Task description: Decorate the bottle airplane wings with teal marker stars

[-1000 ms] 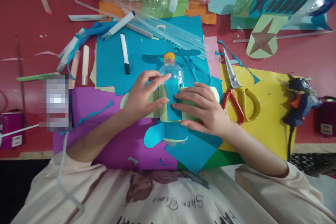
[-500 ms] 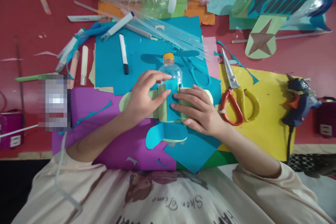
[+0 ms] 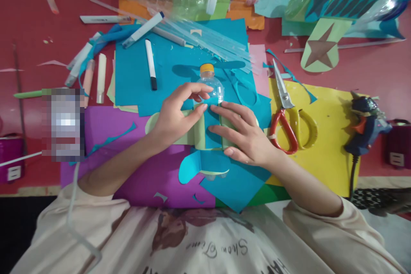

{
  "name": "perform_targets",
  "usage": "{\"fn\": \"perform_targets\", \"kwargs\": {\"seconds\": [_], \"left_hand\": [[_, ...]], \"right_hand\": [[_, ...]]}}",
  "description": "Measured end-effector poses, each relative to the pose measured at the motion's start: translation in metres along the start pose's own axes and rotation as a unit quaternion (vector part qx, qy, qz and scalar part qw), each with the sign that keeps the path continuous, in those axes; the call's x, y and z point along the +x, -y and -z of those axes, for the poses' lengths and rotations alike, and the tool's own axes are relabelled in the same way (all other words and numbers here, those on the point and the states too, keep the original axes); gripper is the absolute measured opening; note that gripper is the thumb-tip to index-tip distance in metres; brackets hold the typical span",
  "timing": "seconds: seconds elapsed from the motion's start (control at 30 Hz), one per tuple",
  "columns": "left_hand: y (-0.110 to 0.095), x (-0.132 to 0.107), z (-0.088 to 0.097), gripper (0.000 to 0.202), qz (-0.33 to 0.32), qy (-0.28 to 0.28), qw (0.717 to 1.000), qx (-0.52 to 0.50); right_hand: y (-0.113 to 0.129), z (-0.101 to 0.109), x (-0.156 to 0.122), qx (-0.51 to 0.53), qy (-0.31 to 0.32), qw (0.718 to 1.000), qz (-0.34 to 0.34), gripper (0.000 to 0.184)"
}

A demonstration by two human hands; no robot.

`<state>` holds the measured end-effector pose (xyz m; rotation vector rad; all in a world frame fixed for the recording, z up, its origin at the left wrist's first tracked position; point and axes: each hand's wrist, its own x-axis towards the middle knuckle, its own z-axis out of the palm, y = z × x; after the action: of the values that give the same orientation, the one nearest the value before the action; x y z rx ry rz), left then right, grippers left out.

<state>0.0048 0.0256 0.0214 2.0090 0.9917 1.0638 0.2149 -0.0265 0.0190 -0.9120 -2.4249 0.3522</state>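
Note:
A clear plastic bottle (image 3: 215, 90) with a yellow cap (image 3: 206, 68) lies in front of me, its neck pointing away. Pale green paper and a blue paper strip (image 3: 213, 128) cover its body, with pale green wing shapes (image 3: 185, 130) out to both sides. Blue paper tail pieces (image 3: 190, 167) stand at its near end. My left hand (image 3: 176, 113) is at the bottle's left side, thumb by the paper edge and fingers curved over the shoulder, apart from the thumb. Fingers spread, my right hand (image 3: 248, 135) rests on the blue strip and the right wing.
Scissors (image 3: 283, 107) with red and yellow handles lie on yellow paper (image 3: 330, 137) to the right, a glue gun (image 3: 367, 128) beyond them. Markers (image 3: 150, 64) and clear glue sticks (image 3: 205, 43) lie behind the bottle. A paper-covered bottle model (image 3: 346, 4) is at the back right.
My left fingers have curled slightly more over the bottle's shoulder. My right index and middle fingers have shifted a little left and away from me. The bottle stays in place.

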Motion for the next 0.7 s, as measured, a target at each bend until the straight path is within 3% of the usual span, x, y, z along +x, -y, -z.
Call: {"fn": "perform_targets", "kwargs": {"seconds": [0.2, 0.4, 0.7], "left_hand": [[0.000, -0.002, -0.002, 0.021, -0.034, -0.038, 0.999, 0.006], [0.004, -0.007, 0.003, 0.015, -0.176, -0.004, 0.977, 0.122], [0.010, -0.012, 0.006, 0.014, -0.219, 0.014, 0.961, 0.168]], "right_hand": [[0.000, -0.004, -0.003, -0.011, -0.036, 0.999, 0.004, 0.055], [-0.002, -0.003, -0.004, -0.013, -0.072, 0.997, 0.003, 0.049], [-0.003, -0.002, -0.003, 0.006, -0.076, 0.997, 0.015, 0.048]]}}
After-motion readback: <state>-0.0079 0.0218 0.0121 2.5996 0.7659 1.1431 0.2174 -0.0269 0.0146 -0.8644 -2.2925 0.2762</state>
